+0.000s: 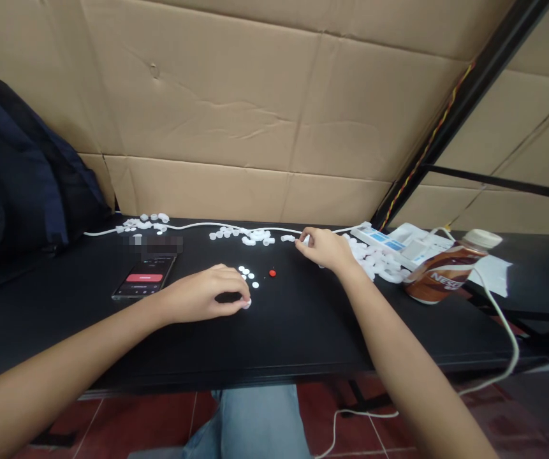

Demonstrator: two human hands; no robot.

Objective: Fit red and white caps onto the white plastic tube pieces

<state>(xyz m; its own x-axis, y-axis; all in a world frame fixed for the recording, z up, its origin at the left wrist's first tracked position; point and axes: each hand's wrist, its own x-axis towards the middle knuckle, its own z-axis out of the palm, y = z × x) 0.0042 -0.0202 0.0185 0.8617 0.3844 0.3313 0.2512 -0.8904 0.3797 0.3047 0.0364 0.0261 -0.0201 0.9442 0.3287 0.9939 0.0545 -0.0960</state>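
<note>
With L hand (207,293), just L of ctr in head view, pinching small white disc (247,304) btwn thumb + fingertips. Also curling R hand (326,247), R of ctr, to narrow gap nr white pieces (287,238); can't tell if gripping any. Can see loose white discs (251,276) just above L fingertips, mid-frame, w/ red piece (273,273) to R. Can also spot phone (144,280) on black table (303,338), L side; pile of white fittings (374,260) nr brown bottle (446,271), R side; dark bag (25,159), upper L.
</note>
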